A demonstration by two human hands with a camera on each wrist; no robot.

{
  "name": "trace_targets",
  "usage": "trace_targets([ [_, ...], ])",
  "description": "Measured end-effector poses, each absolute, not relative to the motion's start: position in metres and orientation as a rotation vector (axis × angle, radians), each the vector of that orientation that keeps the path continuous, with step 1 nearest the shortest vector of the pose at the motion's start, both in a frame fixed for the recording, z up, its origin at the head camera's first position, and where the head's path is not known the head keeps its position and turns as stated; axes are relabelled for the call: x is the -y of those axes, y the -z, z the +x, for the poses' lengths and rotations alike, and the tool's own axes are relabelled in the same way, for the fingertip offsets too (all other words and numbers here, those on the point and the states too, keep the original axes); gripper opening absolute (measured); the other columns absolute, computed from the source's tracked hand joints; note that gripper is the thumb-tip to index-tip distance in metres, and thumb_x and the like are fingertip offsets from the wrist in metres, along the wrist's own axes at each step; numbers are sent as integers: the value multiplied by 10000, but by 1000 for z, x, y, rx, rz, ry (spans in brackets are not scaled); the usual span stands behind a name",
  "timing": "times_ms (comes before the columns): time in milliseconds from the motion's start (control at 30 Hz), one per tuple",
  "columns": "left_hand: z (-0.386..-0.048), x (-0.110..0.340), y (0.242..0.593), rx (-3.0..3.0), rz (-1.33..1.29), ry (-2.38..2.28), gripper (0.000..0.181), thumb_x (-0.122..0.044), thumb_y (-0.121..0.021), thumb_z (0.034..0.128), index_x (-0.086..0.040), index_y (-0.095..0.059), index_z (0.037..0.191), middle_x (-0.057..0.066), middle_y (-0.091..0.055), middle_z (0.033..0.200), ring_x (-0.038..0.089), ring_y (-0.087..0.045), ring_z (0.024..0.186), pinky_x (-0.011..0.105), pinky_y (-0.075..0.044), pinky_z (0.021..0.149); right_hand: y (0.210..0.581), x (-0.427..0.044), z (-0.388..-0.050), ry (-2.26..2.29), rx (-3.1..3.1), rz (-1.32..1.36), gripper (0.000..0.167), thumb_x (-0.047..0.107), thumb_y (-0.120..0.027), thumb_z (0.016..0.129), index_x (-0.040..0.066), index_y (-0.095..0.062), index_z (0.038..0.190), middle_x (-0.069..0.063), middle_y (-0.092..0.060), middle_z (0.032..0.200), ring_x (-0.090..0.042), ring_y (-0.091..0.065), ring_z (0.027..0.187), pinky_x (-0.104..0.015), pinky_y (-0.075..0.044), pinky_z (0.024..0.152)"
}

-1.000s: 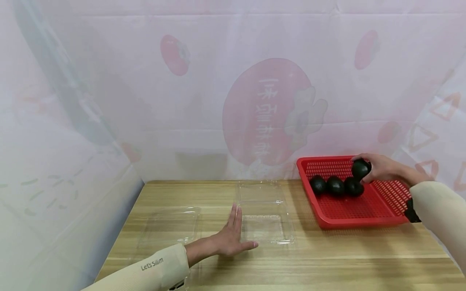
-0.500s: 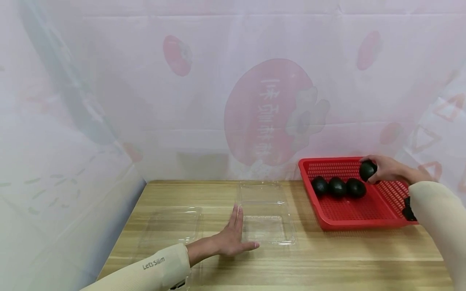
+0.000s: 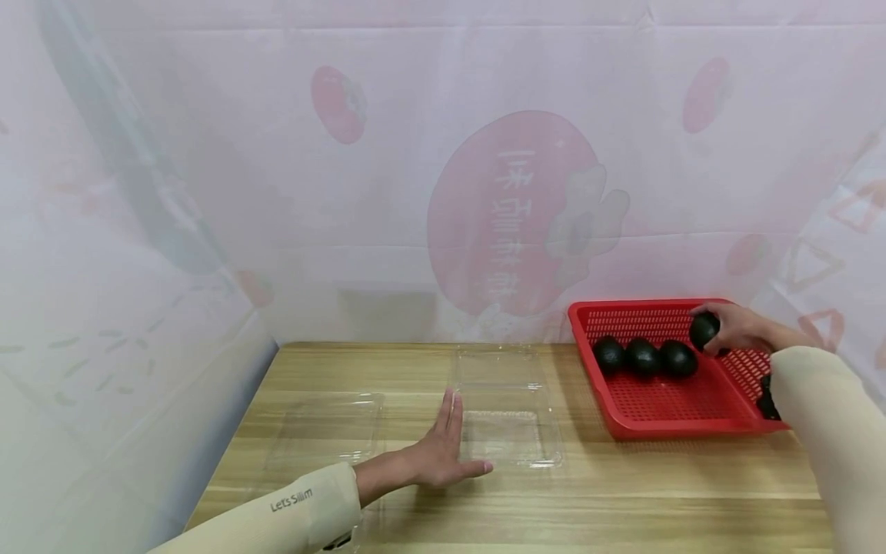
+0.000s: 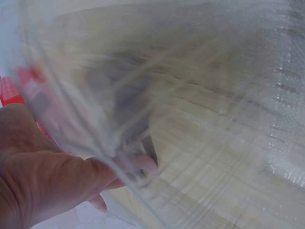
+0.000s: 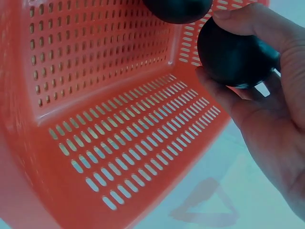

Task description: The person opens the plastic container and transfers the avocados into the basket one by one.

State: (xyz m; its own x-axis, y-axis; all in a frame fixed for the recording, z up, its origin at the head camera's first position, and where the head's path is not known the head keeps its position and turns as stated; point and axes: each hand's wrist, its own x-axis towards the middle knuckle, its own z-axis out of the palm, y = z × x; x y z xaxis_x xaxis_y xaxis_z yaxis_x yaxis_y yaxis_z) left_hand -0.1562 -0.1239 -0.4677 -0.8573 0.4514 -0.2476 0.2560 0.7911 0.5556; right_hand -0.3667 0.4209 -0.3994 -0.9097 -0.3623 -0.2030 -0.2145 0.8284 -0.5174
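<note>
In the head view my right hand [image 3: 741, 327] grips a dark avocado [image 3: 704, 329] over the back right of a red plastic basket [image 3: 616, 423]. The right wrist view shows the thumb and fingers round this avocado [image 5: 233, 55]. Three more dark avocados [image 3: 642, 357] lie in a row on the basket floor. My left hand [image 3: 438, 455], fingers straight and thumb spread, is at the left edge of an open clear clamshell box [image 3: 501, 435]. Clear plastic fills most of the left wrist view, with part of the left hand [image 4: 52, 186] at lower left.
A second clear plastic box [image 3: 325, 431] stands to the left on the wooden table [image 3: 623, 492], partly behind the left forearm. Printed pale sheeting [image 3: 346, 192] walls the table at the back and sides.
My right hand has moved slightly right with the avocado, away from the row of three. The left hand stays in place beside the clamshell box.
</note>
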Motion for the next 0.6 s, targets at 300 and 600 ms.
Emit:
trace_targets([
  [300,-154,122,460,-2599,511,-752,1149,-510,-667,1014,134,59,1629,331,218,1693,512,-83,1585,580,-276,1240,409,-424,-373,638,-2723,-441,798,-45,-840,745,-188,-432,1416,-445,-473,1288,-367,-591,941,-397,-592,719],
  [600,-153,121,462,-2614,524,-748,1159,-504,-680,1006,134,59,1629,336,205,1694,511,-100,1582,583,-275,1240,412,-429,-371,605,-2706,-443,827,-63,-854,727,-251,-399,1392,-468,-477,1250,-460,-539,992,-445,-598,756],
])
